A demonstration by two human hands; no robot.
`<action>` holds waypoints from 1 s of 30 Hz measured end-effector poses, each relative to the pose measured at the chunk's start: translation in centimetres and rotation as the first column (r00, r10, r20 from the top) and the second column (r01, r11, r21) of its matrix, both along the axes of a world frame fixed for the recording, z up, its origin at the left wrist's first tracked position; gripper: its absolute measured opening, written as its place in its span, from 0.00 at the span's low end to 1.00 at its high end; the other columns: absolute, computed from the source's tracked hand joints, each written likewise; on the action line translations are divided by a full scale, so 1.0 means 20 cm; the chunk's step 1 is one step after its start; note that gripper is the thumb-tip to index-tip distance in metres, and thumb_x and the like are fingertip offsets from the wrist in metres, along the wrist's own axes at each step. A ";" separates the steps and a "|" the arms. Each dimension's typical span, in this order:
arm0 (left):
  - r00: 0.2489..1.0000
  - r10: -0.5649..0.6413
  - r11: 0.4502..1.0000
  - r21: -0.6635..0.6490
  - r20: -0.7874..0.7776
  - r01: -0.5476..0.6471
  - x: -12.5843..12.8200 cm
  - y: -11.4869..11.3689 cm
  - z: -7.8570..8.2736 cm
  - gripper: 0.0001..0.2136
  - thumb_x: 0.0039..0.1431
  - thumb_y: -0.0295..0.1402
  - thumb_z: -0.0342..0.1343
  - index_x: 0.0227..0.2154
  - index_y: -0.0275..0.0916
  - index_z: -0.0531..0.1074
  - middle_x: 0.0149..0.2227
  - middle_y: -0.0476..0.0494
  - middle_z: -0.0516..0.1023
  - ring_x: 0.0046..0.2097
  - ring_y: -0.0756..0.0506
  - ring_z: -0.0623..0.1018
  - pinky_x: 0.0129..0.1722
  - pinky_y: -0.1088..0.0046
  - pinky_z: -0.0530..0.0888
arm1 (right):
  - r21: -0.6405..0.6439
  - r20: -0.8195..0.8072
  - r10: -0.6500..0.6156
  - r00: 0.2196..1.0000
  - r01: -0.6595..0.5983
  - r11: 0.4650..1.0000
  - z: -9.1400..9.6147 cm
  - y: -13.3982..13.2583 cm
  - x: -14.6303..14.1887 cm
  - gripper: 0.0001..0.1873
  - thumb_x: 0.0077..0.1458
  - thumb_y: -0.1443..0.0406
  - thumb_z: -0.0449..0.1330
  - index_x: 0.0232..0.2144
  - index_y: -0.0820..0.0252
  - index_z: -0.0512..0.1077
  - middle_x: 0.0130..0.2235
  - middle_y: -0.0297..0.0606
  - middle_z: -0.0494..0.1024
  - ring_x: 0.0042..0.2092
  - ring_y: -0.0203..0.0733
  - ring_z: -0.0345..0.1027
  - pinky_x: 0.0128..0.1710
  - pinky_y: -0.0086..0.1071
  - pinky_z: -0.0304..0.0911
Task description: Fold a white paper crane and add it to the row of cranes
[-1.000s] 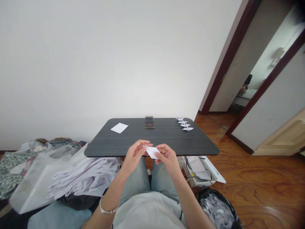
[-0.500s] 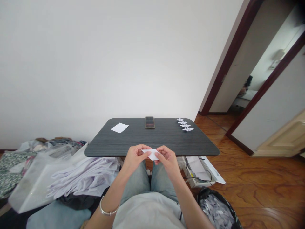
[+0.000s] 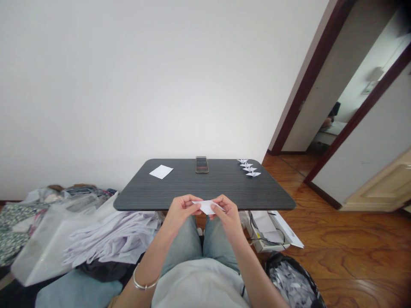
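The left hand (image 3: 183, 211) pinches one end of a small piece of folded white paper (image 3: 207, 207) between thumb and fingers, and the right hand (image 3: 229, 213) pinches the other end in the same way. The paper spans the gap between the two hands, wide along its top edge and narrowing to a point below. Both hands are at the near edge of a dark table (image 3: 180, 189); whether they touch it, I cannot tell. A silver bracelet (image 3: 144, 287) circles the left forearm.

Straight ahead of the hands, towards the far edge, lies a phone (image 3: 202, 164). Ahead and to the left of the left hand is a flat white sheet (image 3: 161, 171); ahead and to the right of the right hand, four folded paper figures (image 3: 249, 169) stand in a row. Heaped clothes (image 3: 112, 239) lie left of the left hand. Below and right of the right hand are a box (image 3: 269, 244) with cables and a black bag (image 3: 292, 284).
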State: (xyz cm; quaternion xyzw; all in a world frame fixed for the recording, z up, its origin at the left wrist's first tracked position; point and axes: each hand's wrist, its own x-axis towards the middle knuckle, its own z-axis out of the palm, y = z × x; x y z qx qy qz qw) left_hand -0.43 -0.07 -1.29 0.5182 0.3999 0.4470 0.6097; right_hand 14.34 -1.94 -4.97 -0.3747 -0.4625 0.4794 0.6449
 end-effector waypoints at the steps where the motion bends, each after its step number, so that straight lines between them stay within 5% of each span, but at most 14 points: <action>1: 1.000 0.000 1.000 -0.007 0.008 0.000 0.00 0.00 0.00 0.13 0.39 0.35 0.65 0.28 0.32 0.75 0.23 0.46 0.78 0.25 0.52 0.75 0.29 0.78 0.71 | 0.001 -0.005 0.000 1.000 0.000 1.000 0.00 0.00 0.00 0.09 0.45 0.61 0.63 0.25 0.61 0.69 0.22 0.30 0.73 0.21 0.31 0.64 0.19 0.23 0.64; 21: 0.999 -0.054 0.998 0.033 -0.004 0.054 -0.01 -0.01 0.03 0.11 0.42 0.35 0.63 0.24 0.34 0.68 0.21 0.49 0.76 0.25 0.52 0.75 0.30 0.76 0.72 | -0.011 -0.105 0.067 0.992 -0.068 0.998 0.03 -0.01 0.00 0.09 0.43 0.62 0.63 0.22 0.59 0.67 0.21 0.28 0.69 0.20 0.31 0.61 0.19 0.24 0.61; 30: 0.995 -0.086 0.991 0.095 -0.049 0.091 0.01 0.00 0.01 0.10 0.41 0.33 0.64 0.25 0.32 0.72 0.24 0.48 0.76 0.25 0.51 0.75 0.27 0.77 0.71 | 0.014 0.083 0.062 0.995 -0.063 0.998 0.02 -0.01 0.00 0.07 0.44 0.62 0.62 0.24 0.60 0.70 0.21 0.30 0.71 0.21 0.32 0.62 0.20 0.25 0.60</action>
